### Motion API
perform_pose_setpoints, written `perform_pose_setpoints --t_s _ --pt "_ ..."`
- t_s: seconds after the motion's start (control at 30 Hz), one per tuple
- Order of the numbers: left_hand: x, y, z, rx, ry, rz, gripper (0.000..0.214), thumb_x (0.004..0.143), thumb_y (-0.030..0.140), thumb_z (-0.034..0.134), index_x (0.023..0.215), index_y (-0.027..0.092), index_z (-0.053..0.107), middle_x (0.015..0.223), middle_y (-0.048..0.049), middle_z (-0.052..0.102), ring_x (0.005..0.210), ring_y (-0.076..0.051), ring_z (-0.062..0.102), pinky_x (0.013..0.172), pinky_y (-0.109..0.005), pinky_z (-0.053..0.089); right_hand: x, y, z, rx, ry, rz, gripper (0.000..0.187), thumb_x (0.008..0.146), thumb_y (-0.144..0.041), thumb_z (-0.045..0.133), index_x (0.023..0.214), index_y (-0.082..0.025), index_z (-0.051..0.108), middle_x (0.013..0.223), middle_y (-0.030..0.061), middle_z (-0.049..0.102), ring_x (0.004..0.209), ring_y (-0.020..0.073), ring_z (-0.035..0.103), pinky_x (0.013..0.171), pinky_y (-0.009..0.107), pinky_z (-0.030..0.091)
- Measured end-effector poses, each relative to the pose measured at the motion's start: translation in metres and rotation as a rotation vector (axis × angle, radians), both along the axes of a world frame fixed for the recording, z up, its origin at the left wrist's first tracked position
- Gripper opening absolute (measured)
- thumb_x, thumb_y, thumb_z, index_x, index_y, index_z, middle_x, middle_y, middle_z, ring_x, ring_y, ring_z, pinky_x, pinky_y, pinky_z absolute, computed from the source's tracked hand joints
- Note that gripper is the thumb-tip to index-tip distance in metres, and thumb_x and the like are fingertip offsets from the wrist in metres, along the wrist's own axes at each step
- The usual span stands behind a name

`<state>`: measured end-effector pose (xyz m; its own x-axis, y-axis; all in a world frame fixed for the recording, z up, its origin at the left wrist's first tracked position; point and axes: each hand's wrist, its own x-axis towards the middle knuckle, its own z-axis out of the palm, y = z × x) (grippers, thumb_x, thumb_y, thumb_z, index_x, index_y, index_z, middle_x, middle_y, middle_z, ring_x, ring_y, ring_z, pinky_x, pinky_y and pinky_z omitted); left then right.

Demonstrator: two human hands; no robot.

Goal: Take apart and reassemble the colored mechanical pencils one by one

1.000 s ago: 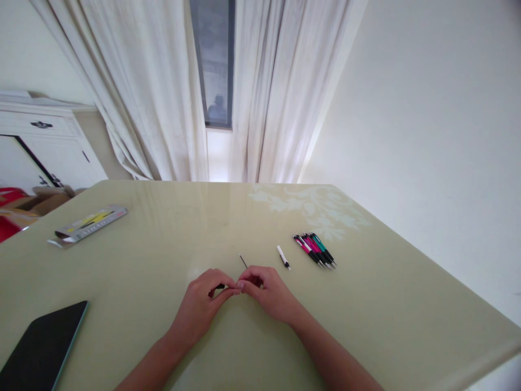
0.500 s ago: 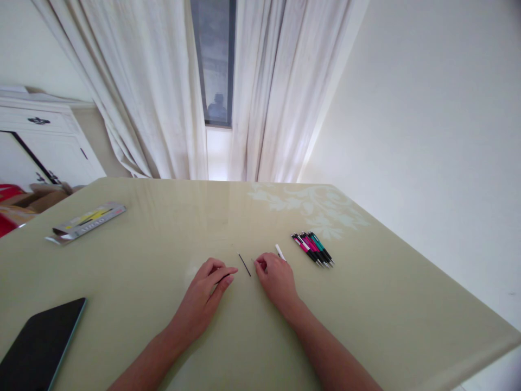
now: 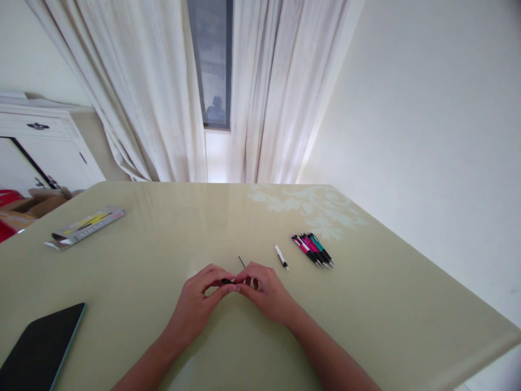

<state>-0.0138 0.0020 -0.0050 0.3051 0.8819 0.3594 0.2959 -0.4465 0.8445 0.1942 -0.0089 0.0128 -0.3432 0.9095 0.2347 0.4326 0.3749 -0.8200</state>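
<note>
My left hand (image 3: 196, 302) and my right hand (image 3: 264, 291) meet fingertip to fingertip over the middle of the pale green table (image 3: 163, 239). Both are closed in a pinch on a small black pen part (image 3: 226, 281) held between them. A thin dark refill (image 3: 241, 261) pokes out just beyond my right fingers; whether it is held or lies on the table I cannot tell. A short white pen piece (image 3: 281, 256) lies to the right of my hands. Further right sits a bundle of pink, teal and black pens (image 3: 313, 250).
A flat grey and yellow pen box (image 3: 84, 227) lies at the far left of the table. A black tablet (image 3: 38, 349) rests at the near left corner. White curtains, a window and a white cabinet stand behind the table. A wall runs along the right side.
Half a second ago my hands were apart, the right one reaching toward the white piece. Now they have come back together, pinching the small black part between them.
</note>
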Motion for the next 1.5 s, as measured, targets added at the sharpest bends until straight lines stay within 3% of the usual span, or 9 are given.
perform_pose_setpoints --t_s 0.17,0.43,0.5,0.67,0.9,1.07,1.2,1.37,1.5 --pt "-0.001 -0.006 -0.003 0.23 0.051 -0.005 0.012 0.095 0.029 0.069 0.1 0.028 0.079 0.094 -0.0029 0.069 0.087 -0.017 0.069 0.078 -0.026 0.057 -0.001 0.002 -0.001 -0.135 0.098 -0.183 0.018 0.091 -0.034 0.07 0.09 -0.016 0.073 0.076 0.0012 0.068 0.068 0.0139 0.06 0.062 0.024 0.045" --pt "0.005 -0.016 0.001 0.38 0.086 -0.22 0.022 0.101 0.015 0.054 0.097 0.024 0.074 0.101 -0.006 0.073 0.096 -0.017 0.07 0.086 -0.027 0.058 -0.007 0.0 -0.002 -0.461 0.385 -0.015 0.028 0.085 -0.043 0.072 0.087 -0.015 0.072 0.071 0.0009 0.069 0.059 0.0127 0.06 0.054 0.023 0.046" --pt "0.005 -0.015 0.001 0.36 0.092 -0.187 0.022 0.101 0.014 0.055 0.098 0.024 0.074 0.102 -0.0057 0.072 0.096 -0.017 0.07 0.086 -0.027 0.057 -0.003 0.003 -0.002 -0.393 0.35 -0.077 0.026 0.084 -0.042 0.072 0.088 -0.016 0.07 0.074 0.0015 0.07 0.063 0.0144 0.062 0.058 0.025 0.048" --pt "0.003 -0.006 0.0 0.252 0.099 -0.013 0.014 0.099 0.019 0.059 0.097 0.024 0.072 0.097 -0.0036 0.07 0.092 -0.017 0.068 0.084 -0.028 0.055 0.024 0.016 -0.006 0.131 -0.17 -0.436 0.006 0.09 -0.023 0.062 0.086 -0.019 0.063 0.086 0.0038 0.069 0.077 0.0173 0.06 0.073 0.029 0.045" --pt "0.002 -0.001 -0.002 0.139 0.074 0.02 0.016 0.1 0.025 0.056 0.098 0.023 0.072 0.097 -0.0036 0.069 0.087 -0.016 0.066 0.08 -0.028 0.056 0.035 0.026 -0.02 0.163 -0.611 -0.514 0.005 0.092 -0.017 0.06 0.089 -0.02 0.062 0.09 0.0055 0.066 0.085 0.021 0.06 0.073 0.029 0.04" --pt "0.001 0.0 -0.002 0.118 0.088 0.029 0.017 0.1 0.028 0.056 0.097 0.023 0.072 0.097 -0.0039 0.07 0.085 -0.016 0.066 0.079 -0.029 0.056 0.04 0.028 -0.016 0.234 -0.546 -0.556 0.011 0.095 -0.024 0.056 0.086 -0.021 0.062 0.091 0.0062 0.066 0.084 0.0207 0.061 0.075 0.03 0.041" --pt "0.001 0.0 -0.001 0.128 0.087 0.05 0.016 0.099 0.028 0.057 0.096 0.024 0.072 0.094 -0.0032 0.07 0.081 -0.016 0.066 0.076 -0.028 0.055 0.074 0.035 -0.008 0.273 -0.367 -0.727 0.02 0.096 -0.032 0.05 0.086 -0.02 0.062 0.084 0.0054 0.068 0.072 0.0193 0.06 0.071 0.03 0.042" --pt "0.0 0.001 -0.004 0.113 0.105 0.054 0.018 0.1 0.033 0.056 0.099 0.024 0.072 0.093 -0.0024 0.07 0.078 -0.015 0.065 0.076 -0.028 0.055 0.122 0.039 -0.001 0.157 -0.229 -0.975 0.027 0.09 -0.041 0.052 0.091 -0.019 0.067 0.082 0.0072 0.073 0.076 0.0231 0.065 0.071 0.032 0.043" --pt "0.0 0.002 -0.006 0.111 0.116 0.044 0.018 0.1 0.033 0.056 0.1 0.024 0.072 0.092 -0.0022 0.07 0.076 -0.015 0.065 0.075 -0.028 0.055 0.125 0.038 0.001 0.072 -0.248 -0.928 0.024 0.088 -0.038 0.054 0.086 -0.019 0.069 0.081 0.0061 0.073 0.075 0.0229 0.065 0.071 0.032 0.044"
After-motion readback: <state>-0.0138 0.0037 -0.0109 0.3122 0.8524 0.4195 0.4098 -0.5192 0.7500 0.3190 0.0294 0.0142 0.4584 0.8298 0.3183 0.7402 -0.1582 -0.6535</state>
